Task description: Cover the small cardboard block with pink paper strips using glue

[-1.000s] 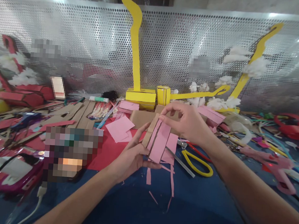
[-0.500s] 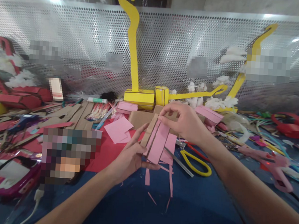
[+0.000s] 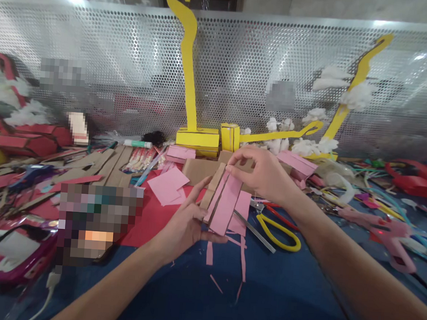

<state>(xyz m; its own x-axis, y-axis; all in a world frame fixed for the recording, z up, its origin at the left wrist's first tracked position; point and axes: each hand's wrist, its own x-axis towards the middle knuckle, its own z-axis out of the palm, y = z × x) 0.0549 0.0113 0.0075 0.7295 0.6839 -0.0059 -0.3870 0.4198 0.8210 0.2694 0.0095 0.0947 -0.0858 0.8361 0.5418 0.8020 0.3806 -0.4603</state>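
Observation:
A small cardboard box partly covered in pink paper (image 3: 226, 207) is held tilted above the blue table. My left hand (image 3: 189, 219) wraps round its lower left side, with fingers behind and below it. At its upper end, my right hand (image 3: 252, 170) pinches the edge between thumb and fingers. Brown cardboard shows along the box's left side. Under and beside it lie a pink paper piece (image 3: 242, 211), thin pink strips (image 3: 243, 262) and a clear glue stick (image 3: 255, 232).
Yellow-handled scissors (image 3: 279, 235) and a pink glue gun (image 3: 384, 230) lie on the right. Red paper (image 3: 143, 221) and pink sheets (image 3: 168, 183) are at the left. Yellow paper-covered boxes (image 3: 197, 138) stand before a perforated metal panel (image 3: 234, 69).
The view has shifted very slightly. Both hands keep the same hold on the pink box, which has barely moved.

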